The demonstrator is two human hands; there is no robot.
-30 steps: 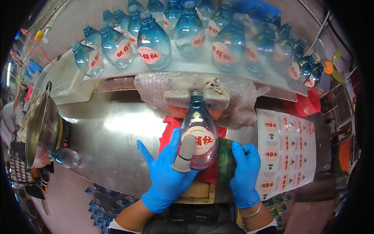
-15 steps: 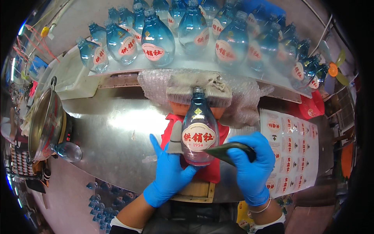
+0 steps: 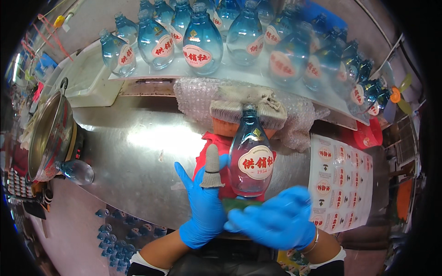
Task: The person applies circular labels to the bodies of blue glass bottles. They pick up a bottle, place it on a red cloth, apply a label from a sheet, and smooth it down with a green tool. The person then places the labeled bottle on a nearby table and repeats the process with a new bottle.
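Note:
A blue-tinted glass bottle (image 3: 248, 181) with a cream and red label lies tilted on a red cloth (image 3: 201, 158), its neck resting on a grey knitted pad (image 3: 230, 110). My left hand (image 3: 205, 216), in a blue glove with a grey knitted cover (image 3: 212, 170) on one finger, is at the bottle's left side. Its fingers are spread, and one reaches to the glass. My right hand (image 3: 276, 221), also blue-gloved and smeared by motion, is closed on a dark green flat scraper (image 3: 241, 204) just below the bottle's base.
Several labelled blue bottles (image 3: 202, 41) stand on a raised white shelf behind bubble wrap (image 3: 193, 94). A sheet of labels (image 3: 340, 184) lies at the right. On the left are a metal pan (image 3: 48, 138) and a lying clear bottle (image 3: 78, 172). More bottles (image 3: 110, 246) sit below the table.
My right hand and the scraper have moved down and left, from the label to below the bottle's base. The bottle leans less toward my left hand, which has shifted slightly; the view has shifted too.

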